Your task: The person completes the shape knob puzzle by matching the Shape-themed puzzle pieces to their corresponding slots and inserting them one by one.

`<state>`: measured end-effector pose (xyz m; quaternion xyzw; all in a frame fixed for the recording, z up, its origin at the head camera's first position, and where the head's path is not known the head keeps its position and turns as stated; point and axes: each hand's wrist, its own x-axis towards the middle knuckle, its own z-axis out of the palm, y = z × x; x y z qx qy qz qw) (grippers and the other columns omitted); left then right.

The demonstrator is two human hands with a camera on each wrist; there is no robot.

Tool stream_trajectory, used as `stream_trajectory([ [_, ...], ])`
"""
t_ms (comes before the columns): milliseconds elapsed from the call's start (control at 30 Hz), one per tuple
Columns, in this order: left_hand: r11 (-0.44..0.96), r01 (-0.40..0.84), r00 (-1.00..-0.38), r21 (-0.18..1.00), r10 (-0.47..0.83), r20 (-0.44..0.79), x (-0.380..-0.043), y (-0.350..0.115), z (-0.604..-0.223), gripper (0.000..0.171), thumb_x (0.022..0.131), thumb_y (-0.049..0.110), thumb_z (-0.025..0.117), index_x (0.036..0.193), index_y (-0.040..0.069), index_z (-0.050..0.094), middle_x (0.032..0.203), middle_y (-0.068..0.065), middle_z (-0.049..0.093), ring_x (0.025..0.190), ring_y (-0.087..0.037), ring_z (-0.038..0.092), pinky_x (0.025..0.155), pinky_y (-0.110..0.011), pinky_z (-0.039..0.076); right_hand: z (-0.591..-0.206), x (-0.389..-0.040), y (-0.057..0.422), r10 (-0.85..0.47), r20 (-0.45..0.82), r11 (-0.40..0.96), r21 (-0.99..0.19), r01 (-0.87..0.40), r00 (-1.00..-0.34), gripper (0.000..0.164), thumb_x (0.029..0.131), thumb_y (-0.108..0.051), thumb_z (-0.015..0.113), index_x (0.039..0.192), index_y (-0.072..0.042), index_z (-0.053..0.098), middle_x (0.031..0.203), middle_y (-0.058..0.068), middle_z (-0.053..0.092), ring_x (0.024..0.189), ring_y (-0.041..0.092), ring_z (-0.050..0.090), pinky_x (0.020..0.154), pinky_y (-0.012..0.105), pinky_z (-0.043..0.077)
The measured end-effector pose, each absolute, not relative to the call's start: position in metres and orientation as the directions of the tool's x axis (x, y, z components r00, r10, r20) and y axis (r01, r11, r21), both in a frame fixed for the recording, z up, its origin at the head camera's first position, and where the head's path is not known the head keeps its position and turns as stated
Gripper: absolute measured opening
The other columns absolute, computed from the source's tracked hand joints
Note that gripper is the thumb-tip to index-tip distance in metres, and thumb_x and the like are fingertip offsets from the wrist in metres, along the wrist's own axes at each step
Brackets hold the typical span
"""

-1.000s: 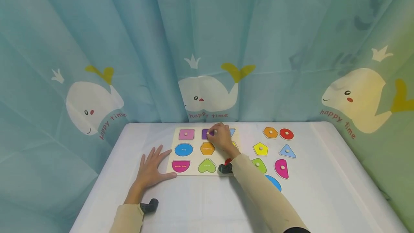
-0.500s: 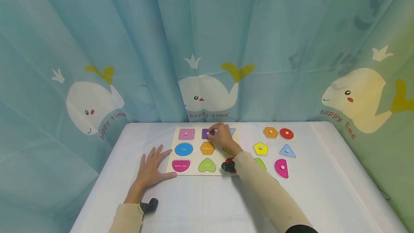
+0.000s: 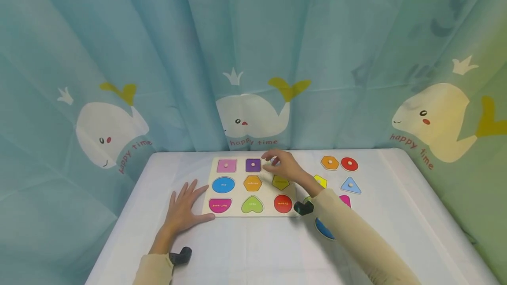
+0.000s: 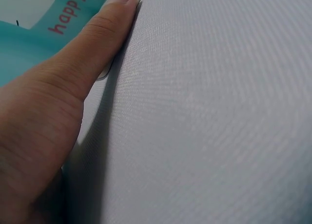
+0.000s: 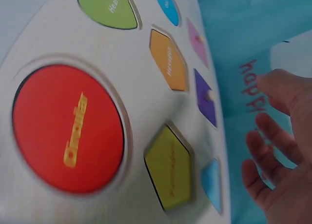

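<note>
My left hand [image 3: 182, 214] lies spread with straight fingers at the left side of a cream shape-puzzle board [image 3: 237, 195]. In the left wrist view its thumb [image 4: 92, 43] touches the board's edge. A purple square knob piece [image 3: 249, 162] sits in the board's back row, beside a pink square knob piece [image 3: 222, 162]. My right hand [image 3: 287, 167] hovers over the back right of the board, just right of the purple square. Its fingers are loosely bent and hold nothing, as the right wrist view also shows. The hand partly covers the light-blue triangle recess.
Loose knob pieces lie right of the board: an orange hexagon [image 3: 326, 160], a red circle [image 3: 346, 161], a light-blue triangle [image 3: 350, 188], a blue oval [image 3: 324, 229]. Yellow, green and magenta ones are partly behind the right arm [image 3: 348, 236]. A whale-print curtain [image 3: 340, 113] hangs behind the table.
My right hand has let go of the purple square's knob and moved right, its fingers spreading apart. The purple square stays in the board. The left hand has kept its place.
</note>
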<state>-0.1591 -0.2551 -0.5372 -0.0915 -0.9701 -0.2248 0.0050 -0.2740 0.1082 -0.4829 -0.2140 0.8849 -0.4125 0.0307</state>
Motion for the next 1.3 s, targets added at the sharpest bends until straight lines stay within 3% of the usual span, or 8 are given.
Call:
stream_trajectory([
  [267, 0.881, 0.189, -0.982, 0.434, 0.182, 0.057, -0.159, -0.257, -0.538, 0.098, 0.071, 0.062, 0.084, 0.152, 0.02, 0.05, 0.166, -0.02, 0.029, 0.153, -0.049, 0.016, 0.115, -0.078, 0.003, -0.472, -0.254, 0.154, -0.391, 0.167, 0.547, -0.749, -0.375, -0.905, 0.03, 0.093, -0.018, 0.078, 0.121, -0.008, 0.072, 0.109, 0.01, 0.073, 0.091, 0.023, 0.067, 0.077, 0.033, 0.059],
  [567, 0.879, 0.195, -0.98, 0.435, 0.187, 0.063, -0.159, -0.258, -0.54, 0.097, 0.071, 0.062, 0.084, 0.152, 0.021, 0.05, 0.166, -0.019, 0.029, 0.152, -0.049, 0.016, 0.115, -0.078, 0.003, -0.476, -0.232, 0.207, -0.262, 0.191, 0.604, -0.732, -0.315, -0.946, 0.033, 0.092, -0.018, 0.079, 0.122, -0.006, 0.072, 0.114, 0.007, 0.073, 0.093, 0.022, 0.067, 0.083, 0.036, 0.058],
  [900, 0.878, 0.195, -0.98, 0.437, 0.189, 0.058, -0.159, -0.254, -0.535, 0.096, 0.073, 0.063, 0.083, 0.153, 0.02, 0.05, 0.166, -0.021, 0.029, 0.153, -0.049, 0.015, 0.115, -0.078, 0.003, -0.486, -0.207, 0.267, -0.102, 0.228, 0.676, -0.698, -0.236, -0.968, 0.033, 0.092, -0.017, 0.079, 0.122, -0.005, 0.072, 0.12, 0.014, 0.07, 0.101, 0.029, 0.062, 0.08, 0.028, 0.055],
  [1033, 0.882, 0.186, -0.982, 0.433, 0.186, 0.044, -0.161, -0.253, -0.535, 0.097, 0.072, 0.061, 0.083, 0.153, 0.02, 0.049, 0.166, -0.02, 0.028, 0.153, -0.049, 0.015, 0.115, -0.078, 0.003, -0.493, -0.199, 0.291, -0.018, 0.176, 0.703, -0.698, -0.138, -0.984, 0.037, 0.095, -0.022, 0.076, 0.127, -0.007, 0.07, 0.124, 0.017, 0.067, 0.106, 0.032, 0.059, 0.083, 0.028, 0.053],
  [1200, 0.883, 0.189, -0.981, 0.43, 0.188, 0.044, -0.16, -0.253, -0.532, 0.096, 0.072, 0.06, 0.084, 0.152, 0.018, 0.05, 0.165, -0.021, 0.029, 0.152, -0.05, 0.016, 0.115, -0.078, 0.004, -0.505, -0.188, 0.313, 0.049, 0.111, 0.705, -0.708, -0.044, -0.993, 0.04, 0.098, -0.027, 0.072, 0.133, -0.008, 0.066, 0.131, 0.02, 0.059, 0.114, 0.038, 0.053, 0.087, 0.04, 0.053],
  [1300, 0.884, 0.19, -0.981, 0.428, 0.188, 0.047, -0.159, -0.254, -0.531, 0.096, 0.072, 0.059, 0.084, 0.152, 0.018, 0.05, 0.165, -0.022, 0.03, 0.152, -0.05, 0.017, 0.115, -0.078, 0.004, -0.513, -0.185, 0.322, 0.059, 0.087, 0.697, -0.716, -0.022, -0.994, 0.042, 0.099, -0.029, 0.071, 0.134, -0.007, 0.065, 0.132, 0.022, 0.056, 0.114, 0.039, 0.052, 0.084, 0.037, 0.053],
])
